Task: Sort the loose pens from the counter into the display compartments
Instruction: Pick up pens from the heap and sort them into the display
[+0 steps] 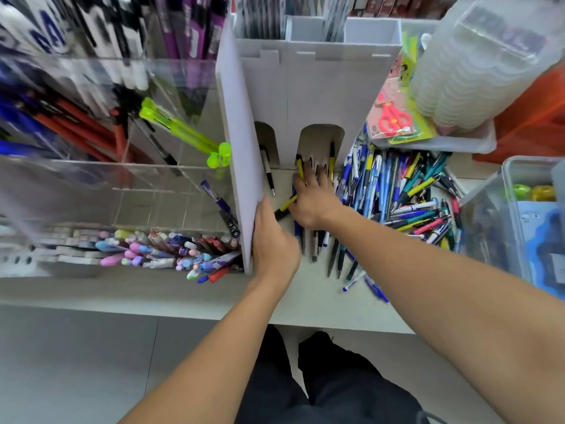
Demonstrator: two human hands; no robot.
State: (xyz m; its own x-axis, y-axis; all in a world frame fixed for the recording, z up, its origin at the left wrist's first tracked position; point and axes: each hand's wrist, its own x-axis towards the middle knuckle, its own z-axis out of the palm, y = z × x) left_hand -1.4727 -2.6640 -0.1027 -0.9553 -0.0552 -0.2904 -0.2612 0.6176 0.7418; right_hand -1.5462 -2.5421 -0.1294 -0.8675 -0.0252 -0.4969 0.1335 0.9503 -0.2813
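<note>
**Pens going into the white stand**

Loose pens (pixel 406 194) lie heaped on the counter (pixel 153 289), right of centre. The right hand (pixel 312 200) pinches a yellow pen (pixel 286 206) at the stand (pixel 305 96); the left hand (pixel 272 240) grips its side panel.

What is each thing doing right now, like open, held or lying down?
Left hand: grips the white display's side panel.
Right hand: holds a yellow-and-black pen.
Pile of loose coloured pens: lying on the counter.
Red scissors: sealed in packaging.
</note>
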